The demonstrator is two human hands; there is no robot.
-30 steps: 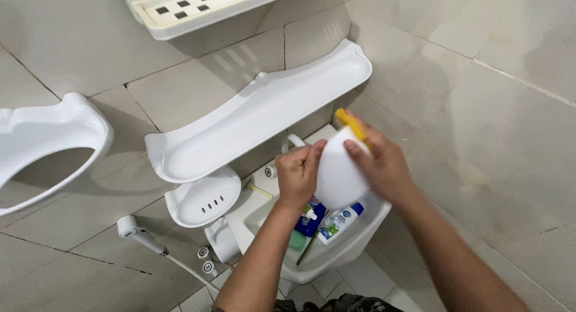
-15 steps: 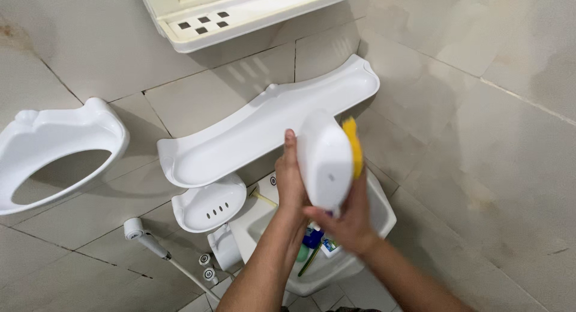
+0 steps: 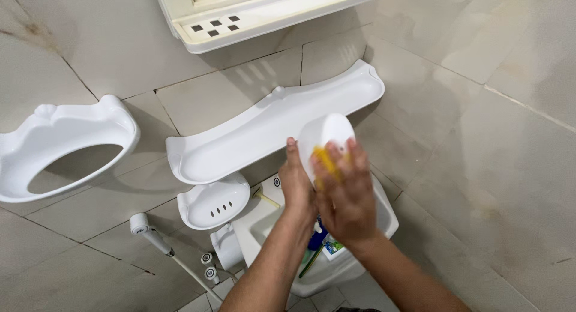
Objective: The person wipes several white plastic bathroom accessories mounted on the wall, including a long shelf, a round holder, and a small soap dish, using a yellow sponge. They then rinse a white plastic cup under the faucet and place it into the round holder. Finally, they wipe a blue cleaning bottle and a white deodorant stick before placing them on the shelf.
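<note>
**White bottle held in both hands below the wall shelf**

White bottle with a yellow cap sits just right of centre in our view, base turned up and away from us. We note its base overlapping the front lip of the long white wall shelf; whether the two touch cannot be told.

Left hand lies flat along the bottle's left flank, at 9 o'clock of it, fingers straight and pointing up. Its grip is open-palmed, pressing against the side rather than wrapping it.

Right hand is at 5 o'clock of the bottle, blurred. Its fingers are curled around the neck end, and the yellow cap shows between them. We judge this grip closed on the bottle, though the blur hides the fingertips.

Surroundings, taken from the bottle:
- At 7 o'clock, a small white soap dish with drain slots, fixed to the tiled wall.
- At 6 o'clock, a white basin behind the forearms, holding a blue-and-green container.
- At 8 o'clock, a white hand sprayer with its hose.
- At 9 o'clock, well apart, a white seat ring.
- At 11 o'clock, a cream cabinet.
</note>
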